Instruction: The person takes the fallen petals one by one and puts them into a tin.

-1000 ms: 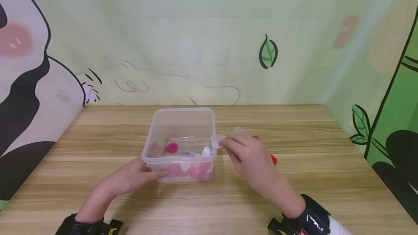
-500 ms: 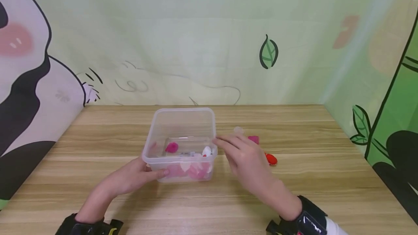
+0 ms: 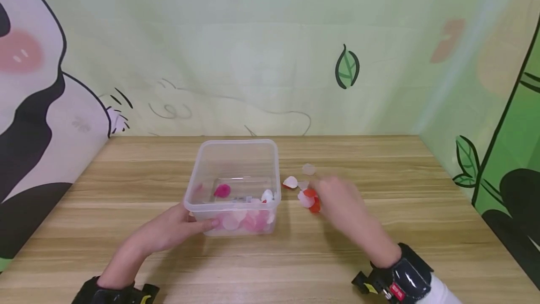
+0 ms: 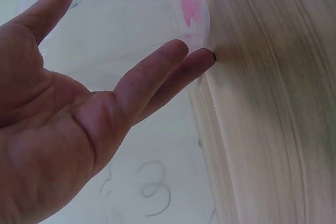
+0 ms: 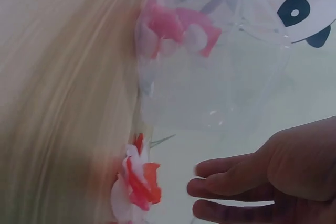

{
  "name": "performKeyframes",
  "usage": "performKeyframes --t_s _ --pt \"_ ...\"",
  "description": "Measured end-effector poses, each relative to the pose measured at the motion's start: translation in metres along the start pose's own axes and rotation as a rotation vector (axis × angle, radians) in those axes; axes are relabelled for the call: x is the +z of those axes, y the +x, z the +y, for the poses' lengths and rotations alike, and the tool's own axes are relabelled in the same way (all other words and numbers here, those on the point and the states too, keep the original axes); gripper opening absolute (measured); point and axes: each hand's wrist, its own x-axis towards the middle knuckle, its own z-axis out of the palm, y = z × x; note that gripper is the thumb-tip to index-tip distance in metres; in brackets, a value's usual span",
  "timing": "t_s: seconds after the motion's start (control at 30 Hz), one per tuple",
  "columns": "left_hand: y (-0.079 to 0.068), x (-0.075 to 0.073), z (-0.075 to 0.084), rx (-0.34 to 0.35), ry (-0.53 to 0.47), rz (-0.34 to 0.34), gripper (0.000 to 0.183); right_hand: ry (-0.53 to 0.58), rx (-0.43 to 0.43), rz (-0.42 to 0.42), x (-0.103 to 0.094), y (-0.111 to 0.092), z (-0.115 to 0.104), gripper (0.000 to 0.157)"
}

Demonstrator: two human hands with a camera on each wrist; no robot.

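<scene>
A clear plastic box stands on the table, holding pink and white petals plus one magenta petal. My left hand rests at its front left corner, thumb against the front wall. In the left wrist view the fingers of that hand lie nearly straight along the box. Right of the box, my right hand is over the loose petals, blurred in the head view. The right wrist view shows its fingers extended and holding nothing. Beside them lie red and white petals.
A white petal lies just right of the box, and a pale translucent one is farther back. The wood-grain table ends at a printed backdrop.
A second ago my right hand pinched a pale petal at the box's right rim. It has since let go and moved right, uncovering petals on the table. My left hand stays put.
</scene>
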Motion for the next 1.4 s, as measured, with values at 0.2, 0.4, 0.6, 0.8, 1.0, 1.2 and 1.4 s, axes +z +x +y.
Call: performKeyframes --t_s 0.2,0.4,0.6,0.8,1.0,1.2,1.4 --pt "-0.001 0.0 0.0 -0.015 0.028 0.01 0.071 -0.004 0.047 -0.091 0.012 0.004 0.008 0.02" --pt "-0.002 0.0 0.001 -0.037 0.039 0.016 0.07 0.031 0.046 -0.091 0.028 0.007 0.014 0.015" --pt "-0.002 0.0 0.002 -0.038 0.022 0.012 0.073 0.061 0.067 -0.129 0.036 0.008 0.016 0.012" --pt "-0.001 0.0 0.002 -0.008 -0.017 0.003 0.075 0.114 0.107 -0.172 0.036 0.007 0.015 0.017" --pt "-0.001 0.0 0.002 -0.005 -0.016 0.002 0.076 0.116 0.119 -0.166 0.031 0.008 0.015 0.009" --pt "-0.001 0.0 0.002 -0.022 -0.003 0.002 0.074 0.109 0.114 -0.124 0.025 0.008 0.015 0.006" --pt "-0.001 0.0 0.002 -0.026 0.006 0.006 0.075 0.126 0.074 -0.029 0.019 0.006 0.012 0.005"
